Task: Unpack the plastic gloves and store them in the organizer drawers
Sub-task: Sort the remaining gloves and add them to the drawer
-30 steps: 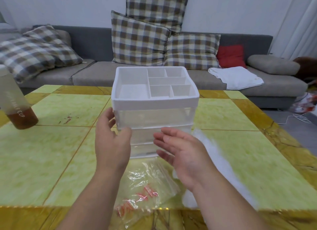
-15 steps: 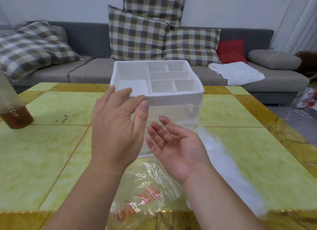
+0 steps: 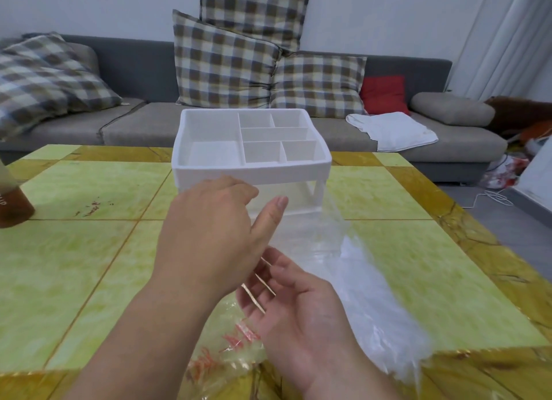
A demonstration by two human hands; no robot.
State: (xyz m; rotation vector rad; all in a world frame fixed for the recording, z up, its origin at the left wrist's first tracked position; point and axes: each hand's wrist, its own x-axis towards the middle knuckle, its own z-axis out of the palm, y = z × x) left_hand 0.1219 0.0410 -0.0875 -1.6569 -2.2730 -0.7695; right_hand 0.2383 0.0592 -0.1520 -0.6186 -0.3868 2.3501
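The left hand (image 3: 209, 235) has left the organizer (image 3: 251, 166) and hovers, loosely curled, above the flat right hand (image 3: 298, 310), both empty, so the gloves (image 3: 364, 286) are not yet stored.

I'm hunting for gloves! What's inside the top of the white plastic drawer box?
The white plastic organizer has a top tray showing only white dividers and bare sections. Its front rim hides the nearest bit of floor.

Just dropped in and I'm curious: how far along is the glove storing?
Done: the clear gloves seem out of their printed bag, lying on the table right of the hands. In hand: nothing clearly gripped; the left hand is raised before the organizer, and the right hand lies palm up, open. Left: I see no gloves in the clear drawers, so all the storing is yet to do.
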